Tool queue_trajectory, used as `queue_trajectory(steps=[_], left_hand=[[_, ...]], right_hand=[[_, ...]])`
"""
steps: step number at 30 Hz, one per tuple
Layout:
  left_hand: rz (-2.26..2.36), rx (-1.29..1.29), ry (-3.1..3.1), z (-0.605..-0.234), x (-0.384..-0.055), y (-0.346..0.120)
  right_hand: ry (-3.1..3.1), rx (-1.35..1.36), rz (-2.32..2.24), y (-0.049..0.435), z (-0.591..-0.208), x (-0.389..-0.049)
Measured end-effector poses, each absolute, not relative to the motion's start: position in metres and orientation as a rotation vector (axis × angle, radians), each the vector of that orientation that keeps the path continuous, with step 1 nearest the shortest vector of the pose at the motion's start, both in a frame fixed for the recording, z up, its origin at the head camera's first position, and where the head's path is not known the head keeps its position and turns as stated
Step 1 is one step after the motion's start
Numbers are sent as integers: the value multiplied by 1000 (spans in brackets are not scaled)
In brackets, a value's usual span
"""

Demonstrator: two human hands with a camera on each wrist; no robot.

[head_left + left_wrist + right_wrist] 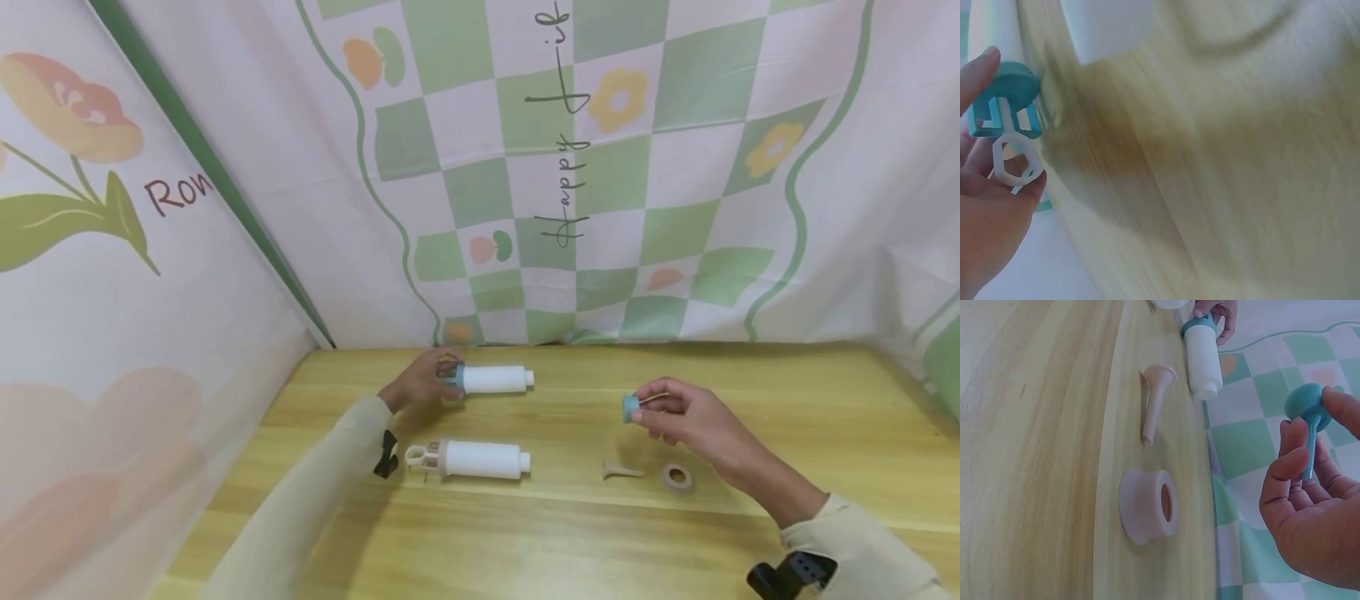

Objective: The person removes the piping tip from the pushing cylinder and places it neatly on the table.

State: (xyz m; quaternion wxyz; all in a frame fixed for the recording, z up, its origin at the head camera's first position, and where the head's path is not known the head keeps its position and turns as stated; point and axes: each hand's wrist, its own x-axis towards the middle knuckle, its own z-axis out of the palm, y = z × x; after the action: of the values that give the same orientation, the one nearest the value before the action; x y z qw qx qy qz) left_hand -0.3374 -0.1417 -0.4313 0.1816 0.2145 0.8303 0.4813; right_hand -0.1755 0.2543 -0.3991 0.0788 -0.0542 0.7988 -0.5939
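Observation:
My left hand [429, 379] holds a white syringe-like tube [495, 379] by its teal collar, thumb on one side and fingers on the other. A pale ring handle [1017, 159] sticks out of the teal collar [1016, 84] in the left wrist view. The tube lies sideways near the table's back, its narrow tip facing right. Over the right side of the table, my right hand [693, 417] pinches a teal round-headed piece [1305, 403] between thumb and fingers. Its thin teal stem [1310, 447] points down toward the palm.
A second white tube [483, 460] with a beige collar and ring handle lies nearer the front. Below my right hand are a beige flared stem [622, 472] and a beige flanged ring [677, 478] on the wooden table [570, 542]. Printed curtains [697, 175] hang behind.

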Motion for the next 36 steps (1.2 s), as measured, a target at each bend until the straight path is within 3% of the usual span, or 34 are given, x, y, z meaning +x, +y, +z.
queue_trajectory(steps=[36], left_hand=[[1417,731,2686,-400,-297,-158]], right_hand=[[2406,-214,-1780,248,-396,-167]])
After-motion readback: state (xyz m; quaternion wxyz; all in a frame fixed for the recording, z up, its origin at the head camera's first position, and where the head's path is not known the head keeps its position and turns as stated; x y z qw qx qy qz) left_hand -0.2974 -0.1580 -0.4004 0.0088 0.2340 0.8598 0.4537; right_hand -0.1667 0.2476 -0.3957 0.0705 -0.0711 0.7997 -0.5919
